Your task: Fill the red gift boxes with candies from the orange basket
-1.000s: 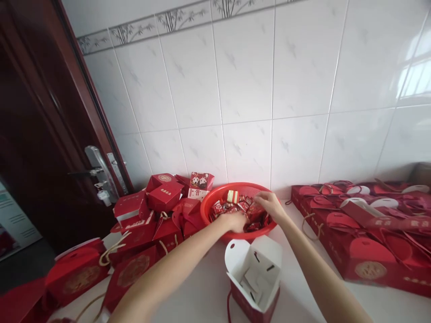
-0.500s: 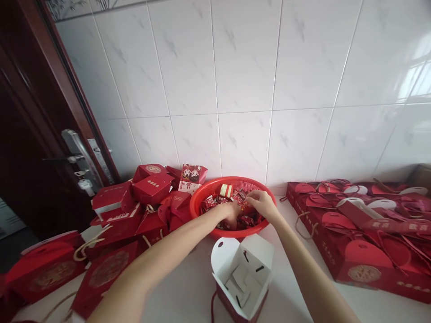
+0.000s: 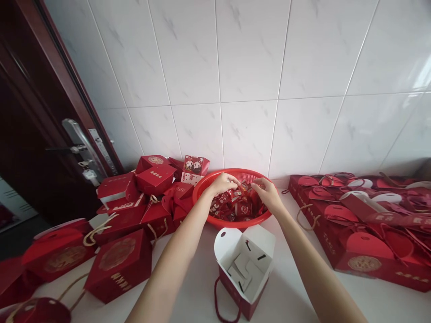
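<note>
Left hand (image 3: 224, 183), right hand (image 3: 266, 194) curled among sweets (image 3: 237, 207)

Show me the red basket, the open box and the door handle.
red basket (image 3: 206, 188), head view, left rim.
open box (image 3: 261, 244), head view, white inner flap.
door handle (image 3: 63, 148), head view, lever.

Bare counter (image 3: 296, 287) open around open box (image 3: 245, 264); red box piles (image 3: 134, 202) crowd left, stacked bags (image 3: 363, 220) seemingly block right

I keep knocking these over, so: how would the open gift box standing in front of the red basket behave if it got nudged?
The open gift box looks like thin card and shows nothing inside, so it is probably light and would slide or tip easily. Its raised flaps sit high, which likely makes it top-heavy. The cord handle would flop.
</note>
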Demonstrator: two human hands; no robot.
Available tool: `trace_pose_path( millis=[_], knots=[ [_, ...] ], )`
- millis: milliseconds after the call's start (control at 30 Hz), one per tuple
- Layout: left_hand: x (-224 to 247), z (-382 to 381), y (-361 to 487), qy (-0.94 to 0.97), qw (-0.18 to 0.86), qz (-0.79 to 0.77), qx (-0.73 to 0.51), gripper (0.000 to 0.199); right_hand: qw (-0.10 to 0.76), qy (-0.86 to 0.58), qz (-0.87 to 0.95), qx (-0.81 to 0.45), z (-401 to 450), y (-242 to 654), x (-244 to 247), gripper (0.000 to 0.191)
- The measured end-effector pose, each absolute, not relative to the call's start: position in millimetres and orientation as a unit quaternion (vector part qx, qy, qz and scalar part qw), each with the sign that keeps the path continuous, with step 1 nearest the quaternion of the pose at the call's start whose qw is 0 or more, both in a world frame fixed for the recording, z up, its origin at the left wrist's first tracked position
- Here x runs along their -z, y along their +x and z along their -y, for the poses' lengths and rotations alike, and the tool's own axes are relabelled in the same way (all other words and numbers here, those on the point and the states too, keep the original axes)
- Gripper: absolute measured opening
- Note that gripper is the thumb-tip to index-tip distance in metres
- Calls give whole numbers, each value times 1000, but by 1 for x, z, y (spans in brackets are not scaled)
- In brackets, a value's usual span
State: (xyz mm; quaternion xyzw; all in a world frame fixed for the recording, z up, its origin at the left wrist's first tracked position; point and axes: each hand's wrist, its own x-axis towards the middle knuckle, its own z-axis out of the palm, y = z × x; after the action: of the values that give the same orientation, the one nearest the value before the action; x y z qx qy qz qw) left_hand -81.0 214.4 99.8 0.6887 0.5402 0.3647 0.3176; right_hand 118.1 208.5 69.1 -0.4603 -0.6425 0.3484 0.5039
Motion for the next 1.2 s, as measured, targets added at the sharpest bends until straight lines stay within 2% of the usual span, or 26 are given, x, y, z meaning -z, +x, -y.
trace_pose_path(
  millis=[200,400,600,800,1200],
  knots=[
    [-99,-217,-83,633,362,-509,-457,14,507,-451,647,-348,-208,118,-67,30],
    [-108,-212,-80,608,409,-470,-492,13,508,-389,666,-384,-208,120,-66,59],
    [-107,-210,-76,591,449,-452,-495,19,508,-361,667,-409,-211,119,-63,27],
    [-108,-209,-74,582,445,-449,-512,29,524,-363,643,-425,-208,115,-65,38],
    [-102,-218,-78,579,417,-480,-510,20,565,-377,589,-437,-203,117,-73,40]
  ],
)
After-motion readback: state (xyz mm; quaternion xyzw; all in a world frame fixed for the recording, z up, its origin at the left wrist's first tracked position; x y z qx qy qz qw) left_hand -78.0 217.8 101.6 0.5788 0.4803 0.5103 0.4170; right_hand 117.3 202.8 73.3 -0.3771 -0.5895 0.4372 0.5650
